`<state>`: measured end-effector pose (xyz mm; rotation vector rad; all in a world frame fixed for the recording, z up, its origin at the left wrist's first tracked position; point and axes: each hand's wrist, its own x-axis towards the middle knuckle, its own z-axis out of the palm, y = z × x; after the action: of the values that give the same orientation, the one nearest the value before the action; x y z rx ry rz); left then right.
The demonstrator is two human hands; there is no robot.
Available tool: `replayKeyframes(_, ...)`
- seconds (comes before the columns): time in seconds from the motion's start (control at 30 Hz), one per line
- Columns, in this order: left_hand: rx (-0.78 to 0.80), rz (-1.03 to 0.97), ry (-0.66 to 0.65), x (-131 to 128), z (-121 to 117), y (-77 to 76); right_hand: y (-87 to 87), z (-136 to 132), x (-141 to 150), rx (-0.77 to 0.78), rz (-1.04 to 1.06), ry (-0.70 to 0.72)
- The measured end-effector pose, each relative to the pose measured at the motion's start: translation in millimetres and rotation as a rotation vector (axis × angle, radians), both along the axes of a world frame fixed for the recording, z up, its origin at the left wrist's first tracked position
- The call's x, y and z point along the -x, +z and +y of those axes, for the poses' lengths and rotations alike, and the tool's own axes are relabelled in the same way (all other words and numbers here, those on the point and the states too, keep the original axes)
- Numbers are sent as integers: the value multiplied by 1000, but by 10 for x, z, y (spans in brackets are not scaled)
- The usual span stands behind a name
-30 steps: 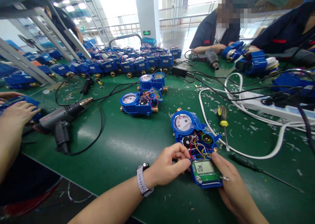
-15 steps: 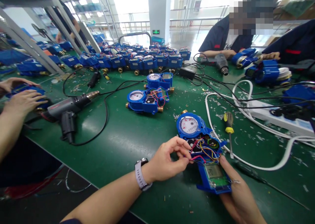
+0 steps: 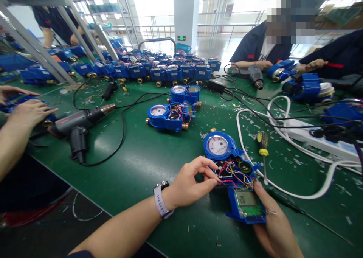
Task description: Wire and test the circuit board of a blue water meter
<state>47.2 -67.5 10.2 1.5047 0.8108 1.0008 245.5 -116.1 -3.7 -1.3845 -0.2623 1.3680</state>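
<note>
In front of me a blue water meter (image 3: 218,146) lies opened on the green table, its round dial facing up and coloured wires (image 3: 234,171) spilling from its housing. My left hand (image 3: 193,182), with a watch at the wrist, pinches red wires at the meter's left side. The fingers of my right hand (image 3: 273,220) are wrapped round the blue display cover (image 3: 246,205), which carries an LCD and a green circuit board and hangs toward me from the wires. Its thumb rests along the cover's upper right edge.
A yellow-black screwdriver (image 3: 263,142), a thin dark screwdriver (image 3: 295,205) and a white power strip (image 3: 320,139) lie to the right. Two blue meters (image 3: 167,116) sit ahead. At left are a heat gun (image 3: 82,127) and a co-worker's hands (image 3: 28,114). More meters (image 3: 159,72) line the back.
My hands keep almost the same hold on the wires and cover. At far left, the co-worker's hands have shifted slightly on their meter.
</note>
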Motion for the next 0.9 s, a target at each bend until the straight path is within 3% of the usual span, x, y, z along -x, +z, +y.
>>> replayKeyframes(0.2, -67, 44, -1, -1, 16, -8, -4, -3, -10, 13, -52, -37)
replayKeyframes(0.37, -334, 233, -19, 0, 10, -12, -144, -41, -117, -33, -56, 59)
replayKeyframes(0.47, -431, 312, -24, 2, 7, -18, -219, -58, -165, -54, -87, 27)
replayKeyframes(0.9, -478, 356, -13, -2, 31, -67, -171, -43, -128, -98, -58, 89)
